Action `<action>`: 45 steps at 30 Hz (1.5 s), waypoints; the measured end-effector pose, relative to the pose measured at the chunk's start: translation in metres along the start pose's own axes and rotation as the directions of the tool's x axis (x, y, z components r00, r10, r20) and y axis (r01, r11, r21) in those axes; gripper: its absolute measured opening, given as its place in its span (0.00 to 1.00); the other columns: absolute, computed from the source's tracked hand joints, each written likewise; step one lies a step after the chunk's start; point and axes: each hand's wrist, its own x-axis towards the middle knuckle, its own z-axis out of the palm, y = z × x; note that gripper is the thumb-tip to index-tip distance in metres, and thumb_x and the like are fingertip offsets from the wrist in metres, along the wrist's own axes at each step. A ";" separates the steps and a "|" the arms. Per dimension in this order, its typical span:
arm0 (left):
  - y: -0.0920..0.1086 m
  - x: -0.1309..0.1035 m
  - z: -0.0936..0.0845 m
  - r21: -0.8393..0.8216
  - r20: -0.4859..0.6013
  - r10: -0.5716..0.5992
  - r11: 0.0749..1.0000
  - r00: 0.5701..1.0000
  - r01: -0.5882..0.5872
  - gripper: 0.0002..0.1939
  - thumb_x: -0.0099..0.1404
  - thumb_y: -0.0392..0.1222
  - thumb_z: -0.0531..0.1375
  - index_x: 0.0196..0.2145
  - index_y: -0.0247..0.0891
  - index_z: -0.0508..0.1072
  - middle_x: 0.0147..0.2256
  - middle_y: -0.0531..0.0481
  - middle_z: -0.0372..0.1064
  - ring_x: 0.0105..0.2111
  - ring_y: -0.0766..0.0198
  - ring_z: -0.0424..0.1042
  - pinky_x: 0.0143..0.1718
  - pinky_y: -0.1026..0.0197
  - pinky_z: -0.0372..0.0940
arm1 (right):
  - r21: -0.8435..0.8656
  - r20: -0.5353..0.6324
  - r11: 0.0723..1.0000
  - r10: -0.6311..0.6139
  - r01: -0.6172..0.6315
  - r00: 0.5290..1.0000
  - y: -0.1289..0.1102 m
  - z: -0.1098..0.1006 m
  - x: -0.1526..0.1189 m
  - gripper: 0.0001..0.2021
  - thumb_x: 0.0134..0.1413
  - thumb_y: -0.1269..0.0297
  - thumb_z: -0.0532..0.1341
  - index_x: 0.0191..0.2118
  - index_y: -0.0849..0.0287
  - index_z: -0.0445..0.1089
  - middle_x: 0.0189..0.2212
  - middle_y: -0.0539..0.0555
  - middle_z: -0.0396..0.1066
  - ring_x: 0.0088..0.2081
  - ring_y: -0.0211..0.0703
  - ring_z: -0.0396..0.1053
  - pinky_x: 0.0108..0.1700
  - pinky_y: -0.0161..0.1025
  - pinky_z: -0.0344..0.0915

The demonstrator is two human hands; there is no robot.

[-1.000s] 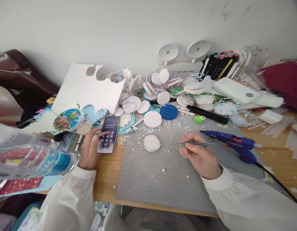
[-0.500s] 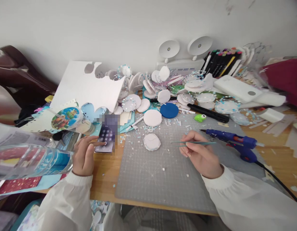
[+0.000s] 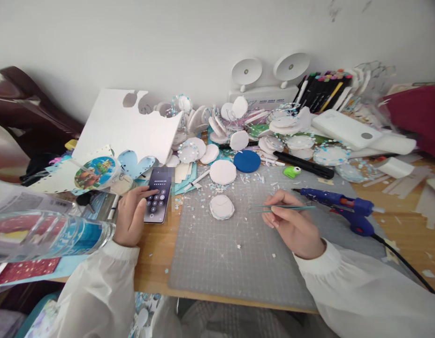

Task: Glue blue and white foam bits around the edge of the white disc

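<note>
The left hand is at the near-left side of the counter, its fingers apart and gripping nothing, with one fingertip on the lit keypad of the phone. The phone lies face up just left of the gray cutting mat. The right hand is above the right part of the mat, thumb and fingers together, clamped on thin teal tweezers whose tips point left and stand slightly apart. Between the hands, a white disc with a rough, layered edge lies on the mat; a plain white disc lies just beyond it, with a blue disc near that one's right side. Small paper scraps are scattered around these discs. Right of the tweezers, a blue glue gun lies on its side, its nozzle pointing left and its black cord running to the near right. A green punch is beyond the nozzle, near a long black tool. Many white discs, some ringed with blue-dotted trim, are heaped at the far side. On the left, a clear bottle lies on its side near the left wrist, with a cut white board farther back.
</note>
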 end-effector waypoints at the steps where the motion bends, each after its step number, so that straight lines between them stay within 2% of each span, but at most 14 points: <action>1: -0.001 0.000 0.000 -0.004 0.003 0.003 1.000 1.000 -0.003 0.20 0.69 0.49 0.44 0.50 0.37 0.65 0.45 0.43 0.74 0.50 0.50 0.66 0.52 0.47 0.55 | -0.006 -0.001 1.000 0.001 -0.001 1.000 0.000 0.000 0.000 0.02 0.48 0.65 0.62 0.28 0.57 0.69 0.17 0.47 0.60 0.20 0.35 0.57 0.23 0.37 0.50; 6: 0.000 0.001 -0.001 0.005 0.053 0.127 0.992 0.991 -0.127 0.18 0.69 0.48 0.45 0.49 0.39 0.66 0.42 0.44 0.75 0.46 0.50 0.68 0.50 0.47 0.55 | -0.017 0.004 1.000 -0.004 0.004 1.000 -0.002 0.000 -0.001 0.03 0.48 0.64 0.62 0.28 0.57 0.69 0.17 0.47 0.60 0.20 0.35 0.56 0.23 0.37 0.50; 8: 0.001 0.001 -0.001 0.002 0.047 0.134 0.991 0.990 -0.134 0.17 0.69 0.47 0.45 0.46 0.39 0.68 0.42 0.45 0.74 0.45 0.51 0.68 0.49 0.49 0.56 | -0.013 0.009 1.000 -0.007 0.007 1.000 -0.002 0.000 -0.001 0.03 0.48 0.65 0.62 0.28 0.57 0.69 0.17 0.47 0.60 0.20 0.34 0.56 0.23 0.36 0.50; 9: 0.002 0.000 -0.001 -0.013 0.008 0.110 0.994 0.994 -0.110 0.16 0.69 0.47 0.46 0.43 0.39 0.69 0.41 0.45 0.73 0.43 0.53 0.68 0.47 0.51 0.58 | -0.012 0.011 1.000 -0.006 0.006 1.000 -0.002 0.000 -0.001 0.03 0.48 0.65 0.62 0.28 0.57 0.69 0.17 0.47 0.60 0.20 0.34 0.57 0.23 0.36 0.51; 11: 0.002 0.000 0.000 -0.087 -0.154 0.036 0.995 0.987 -0.050 0.13 0.67 0.47 0.50 0.35 0.38 0.70 0.32 0.49 0.70 0.35 0.58 0.68 0.38 0.56 0.59 | -0.010 0.012 1.000 -0.005 0.005 1.000 -0.001 0.000 -0.001 0.03 0.49 0.65 0.62 0.28 0.57 0.69 0.18 0.47 0.60 0.20 0.34 0.57 0.23 0.36 0.51; 12: 0.002 0.001 0.000 -0.138 -0.243 -0.003 0.990 0.970 -0.031 0.12 0.65 0.46 0.53 0.28 0.37 0.69 0.26 0.52 0.65 0.28 0.62 0.64 0.32 0.59 0.58 | -0.009 0.011 1.000 -0.005 0.005 1.000 -0.001 0.000 -0.001 0.03 0.49 0.65 0.62 0.28 0.57 0.69 0.18 0.47 0.61 0.20 0.34 0.57 0.23 0.36 0.51; 14: 0.004 0.004 0.001 -0.225 -0.385 -0.064 0.974 0.921 -0.027 0.17 0.62 0.43 0.58 0.19 0.36 0.61 0.18 0.57 0.51 0.20 0.70 0.52 0.23 0.61 0.49 | -0.009 0.005 1.000 -0.006 0.006 1.000 -0.001 0.000 0.000 0.03 0.48 0.65 0.62 0.29 0.57 0.68 0.18 0.47 0.61 0.20 0.34 0.57 0.23 0.36 0.51; 16: 0.007 0.010 0.003 -0.283 -0.444 -0.098 0.958 0.891 -0.035 0.23 0.63 0.41 0.59 0.15 0.36 0.54 0.16 0.58 0.43 0.18 0.72 0.44 0.21 0.61 0.42 | -0.015 0.002 1.000 -0.006 0.006 1.000 0.000 -0.001 0.000 0.03 0.48 0.65 0.62 0.29 0.57 0.68 0.17 0.47 0.60 0.20 0.34 0.57 0.23 0.36 0.51; 20: 0.016 0.031 0.013 -0.417 -0.495 -0.155 0.906 0.855 -0.077 0.27 0.65 0.45 0.57 0.15 0.38 0.46 0.16 0.58 0.40 0.17 0.74 0.43 0.20 0.60 0.39 | -0.043 -0.002 0.999 -0.003 0.003 1.000 0.000 0.000 0.000 0.04 0.49 0.64 0.62 0.28 0.57 0.68 0.17 0.47 0.60 0.20 0.35 0.56 0.23 0.37 0.51; 25: 0.022 0.043 0.025 -0.523 -0.495 -0.204 0.846 0.845 -0.102 0.29 0.65 0.47 0.55 0.14 0.39 0.43 0.13 0.58 0.39 0.15 0.74 0.43 0.19 0.61 0.41 | -0.047 -0.015 0.999 -0.010 0.010 1.000 0.000 0.000 0.000 0.04 0.49 0.64 0.62 0.28 0.57 0.69 0.17 0.47 0.60 0.20 0.35 0.57 0.23 0.37 0.51; 31: 0.016 0.036 0.023 -0.542 -0.503 -0.235 0.835 0.832 -0.092 0.30 0.63 0.48 0.58 0.13 0.38 0.45 0.13 0.57 0.41 0.15 0.74 0.44 0.19 0.61 0.40 | -0.054 -0.003 0.998 -0.012 0.012 1.000 0.003 -0.001 0.002 0.04 0.50 0.62 0.62 0.29 0.57 0.69 0.16 0.47 0.59 0.20 0.35 0.56 0.23 0.37 0.51; 34: 0.012 0.034 0.023 -0.529 -0.494 -0.232 0.845 0.838 -0.078 0.30 0.62 0.47 0.59 0.12 0.38 0.45 0.13 0.58 0.40 0.15 0.73 0.43 0.19 0.61 0.40 | -0.049 -0.015 0.999 0.015 -0.016 1.000 0.005 -0.002 0.002 0.04 0.50 0.63 0.62 0.29 0.57 0.69 0.17 0.47 0.59 0.20 0.35 0.56 0.24 0.37 0.50; 38: 0.006 0.032 0.024 -0.512 -0.492 -0.235 0.857 0.838 -0.060 0.29 0.61 0.45 0.59 0.13 0.38 0.44 0.13 0.59 0.39 0.15 0.73 0.41 0.18 0.62 0.40 | -0.033 -0.021 0.999 0.041 -0.041 0.999 0.006 -0.003 0.001 0.03 0.51 0.64 0.61 0.30 0.57 0.70 0.17 0.47 0.59 0.21 0.35 0.56 0.25 0.38 0.50; 45: 0.007 0.032 0.022 -0.509 -0.513 -0.269 0.860 0.815 -0.037 0.25 0.58 0.37 0.58 0.11 0.38 0.47 0.13 0.57 0.42 0.15 0.73 0.46 0.18 0.61 0.42 | -0.034 -0.028 0.999 0.034 -0.035 0.999 0.005 -0.002 0.002 0.03 0.50 0.64 0.61 0.29 0.57 0.70 0.18 0.47 0.59 0.21 0.35 0.56 0.24 0.38 0.49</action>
